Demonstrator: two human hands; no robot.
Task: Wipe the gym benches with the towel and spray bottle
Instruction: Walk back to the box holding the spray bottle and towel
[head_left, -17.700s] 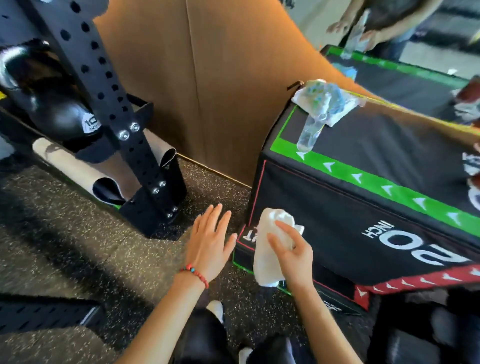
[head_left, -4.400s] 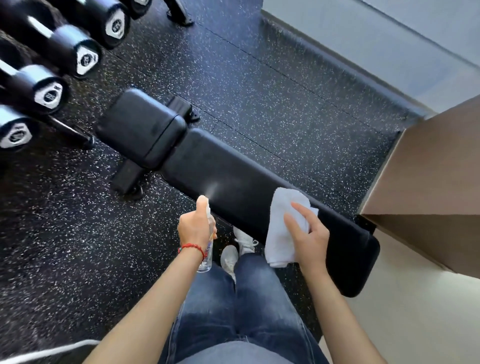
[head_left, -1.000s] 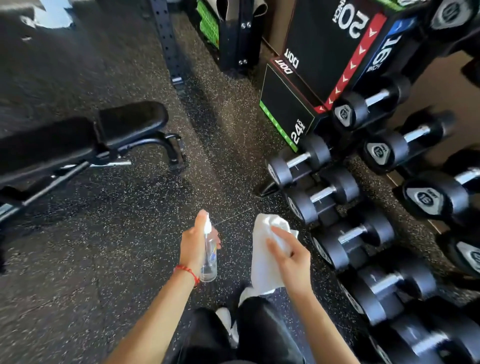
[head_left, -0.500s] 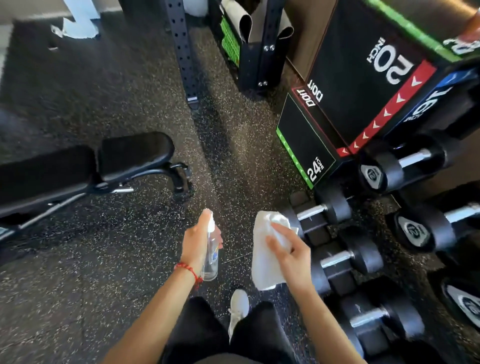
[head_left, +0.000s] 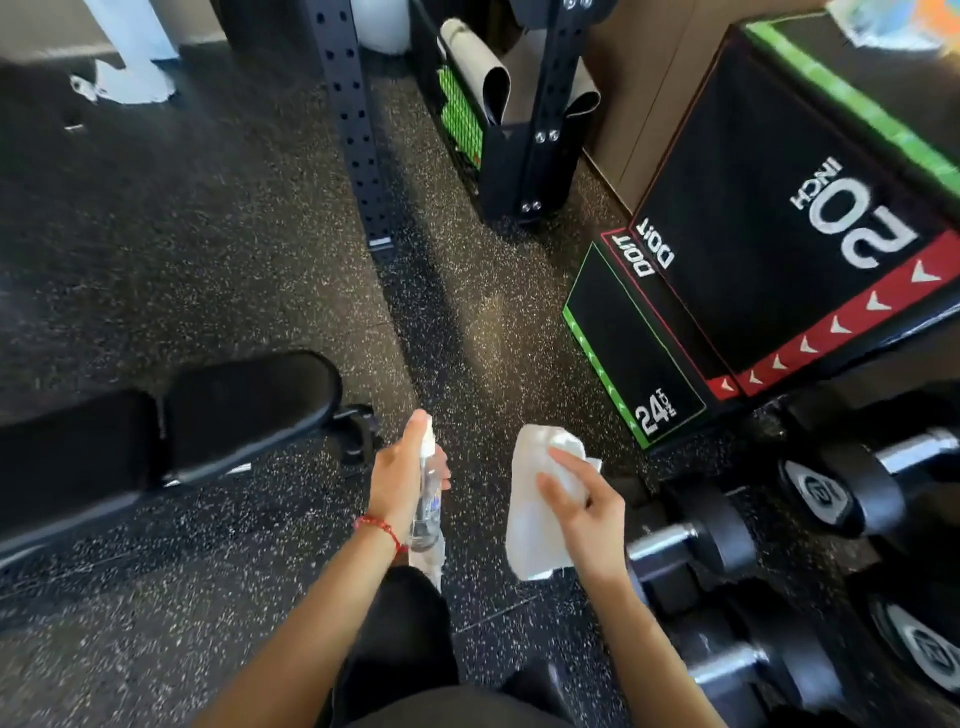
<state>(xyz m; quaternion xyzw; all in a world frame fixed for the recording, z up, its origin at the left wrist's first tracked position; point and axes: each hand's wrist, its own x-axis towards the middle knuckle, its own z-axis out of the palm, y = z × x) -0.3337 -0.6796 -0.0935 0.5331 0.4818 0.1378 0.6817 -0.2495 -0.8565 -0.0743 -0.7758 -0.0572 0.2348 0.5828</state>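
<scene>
Black rubber flooring (head_left: 208, 249) flecked with pale specks fills the frame. At centre, the left hand (head_left: 397, 480) is wrapped around a clear spray bottle (head_left: 428, 499) held upright, index finger on its white nozzle. Just right of it, the right hand (head_left: 584, 512) grips a folded white towel (head_left: 535, 509), fingers pressed across the cloth. A black padded bench (head_left: 156, 436) lies at the left edge. A black plyo box (head_left: 753, 249) marked "20 INCH" occupies the upper right, dumbbells (head_left: 831, 493) the lower right, a perforated black upright (head_left: 353, 119) the top centre.
</scene>
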